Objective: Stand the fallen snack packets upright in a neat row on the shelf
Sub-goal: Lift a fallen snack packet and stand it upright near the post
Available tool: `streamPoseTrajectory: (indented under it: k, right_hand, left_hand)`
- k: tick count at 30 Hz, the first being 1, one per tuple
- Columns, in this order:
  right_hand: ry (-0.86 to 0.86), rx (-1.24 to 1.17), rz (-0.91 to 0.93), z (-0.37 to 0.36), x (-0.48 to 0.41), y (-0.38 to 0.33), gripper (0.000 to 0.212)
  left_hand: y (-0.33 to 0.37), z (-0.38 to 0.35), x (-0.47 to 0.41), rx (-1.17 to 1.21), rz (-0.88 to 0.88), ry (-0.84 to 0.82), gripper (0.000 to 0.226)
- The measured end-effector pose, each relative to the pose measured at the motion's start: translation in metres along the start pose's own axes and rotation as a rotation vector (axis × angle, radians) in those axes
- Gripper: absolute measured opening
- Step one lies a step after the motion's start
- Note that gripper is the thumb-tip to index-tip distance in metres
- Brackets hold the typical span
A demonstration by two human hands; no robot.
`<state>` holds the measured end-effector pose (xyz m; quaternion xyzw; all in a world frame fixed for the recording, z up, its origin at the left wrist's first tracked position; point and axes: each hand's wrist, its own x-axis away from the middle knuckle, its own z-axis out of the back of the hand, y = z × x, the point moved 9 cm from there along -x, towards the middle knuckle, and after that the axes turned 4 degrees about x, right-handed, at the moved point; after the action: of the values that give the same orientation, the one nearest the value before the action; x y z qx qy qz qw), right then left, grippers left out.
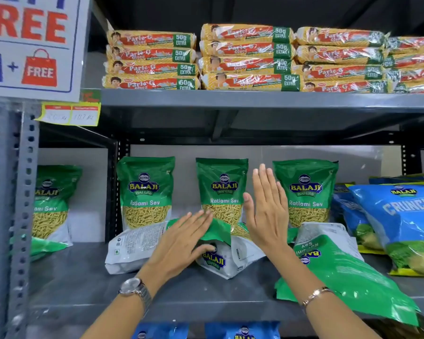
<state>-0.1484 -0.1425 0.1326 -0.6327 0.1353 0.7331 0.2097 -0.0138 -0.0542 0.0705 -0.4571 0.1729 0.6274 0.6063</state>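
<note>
Three green Ratlami Sev packets stand upright at the back of the grey shelf (78, 285): a left one (146, 192), a middle one (222, 189) and a right one (305, 192). In front of them lie fallen packets: one back side up (132, 245), a crumpled one (227, 260) in the middle, and a large one (338, 272) hanging over the shelf's front edge at the right. My left hand (184, 241) lies on the crumpled packet, thumb tucked under its green flap. My right hand (267, 206) is raised flat, fingers straight, holding nothing, beside the middle upright packet.
Another upright green packet (52, 201) stands in the bay to the left, past a perforated steel post (22, 192). Blue Crunchex bags (402, 223) lean at the right. Stacked Parle-G biscuit packs (247, 57) fill the shelf above. A promotion sign (32, 45) hangs top left.
</note>
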Motion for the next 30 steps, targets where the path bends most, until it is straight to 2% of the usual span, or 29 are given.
streamPoseTrajectory:
  k: [2,5,8,11,13,14,17,18,20,22,27,30]
  right_hand:
    - [0.020,-0.006,-0.010,0.006,-0.001,0.002,0.057]
    - [0.039,-0.012,-0.013,0.006,0.000,0.004,0.055]
    - [0.036,-0.016,0.015,0.005,-0.002,0.001,0.054]
    - [0.009,-0.013,0.029,-0.001,-0.006,-0.002,0.058]
    - [-0.003,-0.027,0.023,-0.007,-0.010,-0.007,0.059]
    - [-0.013,-0.040,0.014,-0.011,-0.012,-0.008,0.060]
    - [-0.058,-0.141,-0.001,-0.027,-0.021,-0.022,0.063]
    - [-0.096,-0.196,-0.003,-0.034,-0.025,-0.029,0.065]
    - [-0.176,-0.331,-0.026,-0.048,-0.034,-0.042,0.066]
    - [-0.209,-0.472,-0.080,-0.058,-0.046,-0.054,0.060]
    - [-0.192,-0.671,-0.187,-0.074,-0.075,-0.080,0.024]
    - [-0.238,-0.747,-0.237,-0.090,-0.096,-0.092,0.019]
  left_hand:
    - [0.003,-0.001,-0.001,-0.006,-0.009,-0.006,0.061]
    - [0.006,0.006,0.001,0.081,0.026,0.138,0.039]
    - [-0.002,0.017,0.006,0.157,0.101,0.243,0.041]
    - [-0.021,0.040,0.008,0.383,0.217,0.350,0.038]
    - [-0.038,0.060,0.004,0.393,0.259,0.426,0.035]
    - [-0.048,0.070,0.002,0.390,0.277,0.461,0.038]
    - [-0.091,0.100,0.001,0.497,0.393,0.624,0.084]
    - [-0.104,0.109,0.001,0.526,0.418,0.670,0.088]
    - [-0.124,0.123,0.002,0.569,0.458,0.719,0.074]
    - [-0.141,0.128,0.002,0.655,0.482,0.715,0.063]
    - [-0.192,0.106,0.008,0.766,0.679,0.695,0.047]
    - [-0.225,0.090,0.021,0.779,0.846,0.698,0.043]
